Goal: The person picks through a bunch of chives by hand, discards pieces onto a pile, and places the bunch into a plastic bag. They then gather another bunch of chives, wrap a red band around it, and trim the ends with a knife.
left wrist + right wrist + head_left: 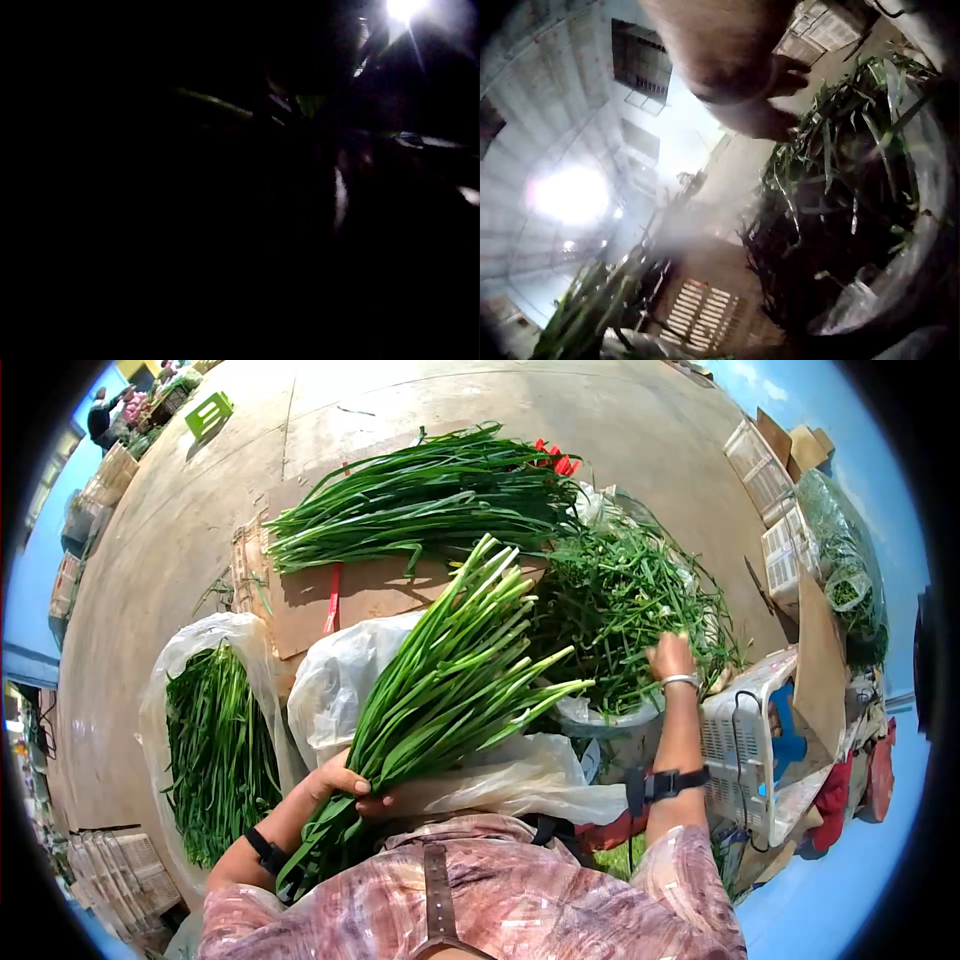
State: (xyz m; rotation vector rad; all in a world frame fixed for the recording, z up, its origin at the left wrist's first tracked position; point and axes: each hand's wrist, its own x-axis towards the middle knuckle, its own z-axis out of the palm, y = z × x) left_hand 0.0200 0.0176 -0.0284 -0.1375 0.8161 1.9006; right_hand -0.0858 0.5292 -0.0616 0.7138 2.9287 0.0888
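My left hand (345, 780) grips a thick bunch of garlic chives (440, 670) near its leafy end, and the pale stem ends fan out up and to the right. The left wrist view is almost black, with only a few leaf glints. My right hand (672, 656), with a bangle at the wrist, is over a lined tub (610, 715) heaped with loose green trimmings (630, 585). In the right wrist view, the fingers (784, 82) of this hand are spread apart at the edge of the heap, with nothing visible between them.
Another pile of chives (420, 500) lies on cardboard (385, 600) ahead. At left, a plastic bag (155, 700) holds more chives. Clear plastic sheeting (500, 785) covers the lap area. A white crate (735, 735) with a cable stands at right, and a green stool (208, 415) is far off.
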